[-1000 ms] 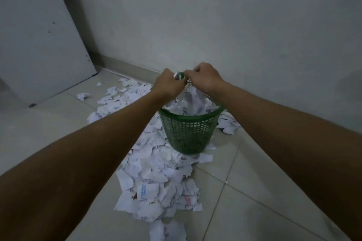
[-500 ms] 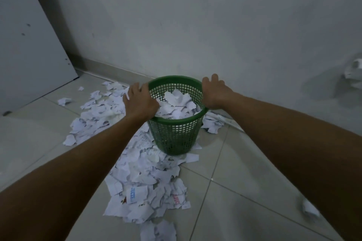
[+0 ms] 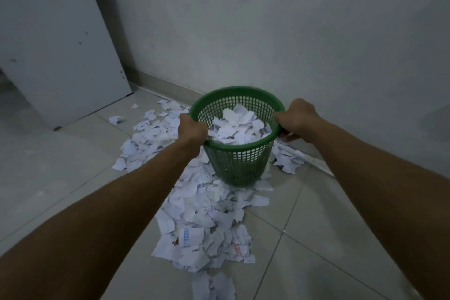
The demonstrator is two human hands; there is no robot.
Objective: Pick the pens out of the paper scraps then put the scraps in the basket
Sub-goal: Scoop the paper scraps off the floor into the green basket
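Littering grey tiled floor [image 3: 316, 238]: paper scraps [image 3: 194, 214]

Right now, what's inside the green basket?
White paper scraps fill the green basket to just below its rim. Anything buried beneath them, pens included, can't be seen.

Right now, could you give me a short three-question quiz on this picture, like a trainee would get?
1. True or false: both hands hold the basket's rim.
2. What colour is the basket? A red, B green, C blue.
3. Fill in: most paper scraps outside the basket lie on the ____.

Key:
1. True: the left hand and right hand each have a grip on the rim of the basket.
2. B.
3. Floor: paper scraps are spread around the basket's base, with more scraps in the basket.
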